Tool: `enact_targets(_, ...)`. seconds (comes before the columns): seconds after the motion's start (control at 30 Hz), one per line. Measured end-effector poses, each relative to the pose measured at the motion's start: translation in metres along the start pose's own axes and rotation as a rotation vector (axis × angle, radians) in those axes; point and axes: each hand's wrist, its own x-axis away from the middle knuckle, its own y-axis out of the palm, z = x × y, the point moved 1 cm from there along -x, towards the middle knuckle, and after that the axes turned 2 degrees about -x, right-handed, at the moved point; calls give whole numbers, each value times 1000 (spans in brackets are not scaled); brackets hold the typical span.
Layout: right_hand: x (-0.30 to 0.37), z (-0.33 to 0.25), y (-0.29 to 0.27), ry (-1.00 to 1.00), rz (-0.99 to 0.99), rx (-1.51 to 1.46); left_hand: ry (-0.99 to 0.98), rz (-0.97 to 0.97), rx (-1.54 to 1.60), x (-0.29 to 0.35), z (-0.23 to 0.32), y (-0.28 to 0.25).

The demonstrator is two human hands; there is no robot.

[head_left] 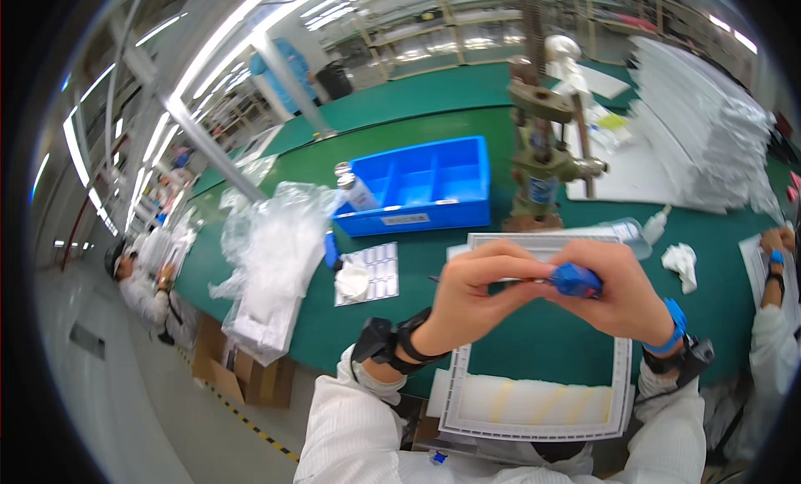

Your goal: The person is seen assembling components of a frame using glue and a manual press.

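Observation:
My right hand [622, 288] is closed round the blue handle of a screwdriver [576, 280]. With bent fingers and thumb, my left hand [488, 288] pinches the tool's thin dark shaft, whose tip sticks out to the left. Both hands are raised above a white rectangular frame [622, 375], which lies at the table's near edge and has an open middle. Inside its near part shows a white padded strip [534, 400] with yellowish bands. My fingers hide part of the shaft and the frame's far side.
A blue divided bin [409, 225] holds a silver-topped bottle [357, 190]. Left of it lie bubble-wrapped white pieces [279, 259] and a label sheet [384, 271]. A green press [538, 167] stands ahead, beside stacked white panels [692, 125]. Co-workers sit at both sides.

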Motion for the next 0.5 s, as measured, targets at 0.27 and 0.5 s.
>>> enact_targets(0.27,3,0,-1,-25,39,282,103,-37,-227,-5,1,-4)
enact_targets(0.5,2,0,4,-6,38,286,3,-92,-266,-2,1,-4)
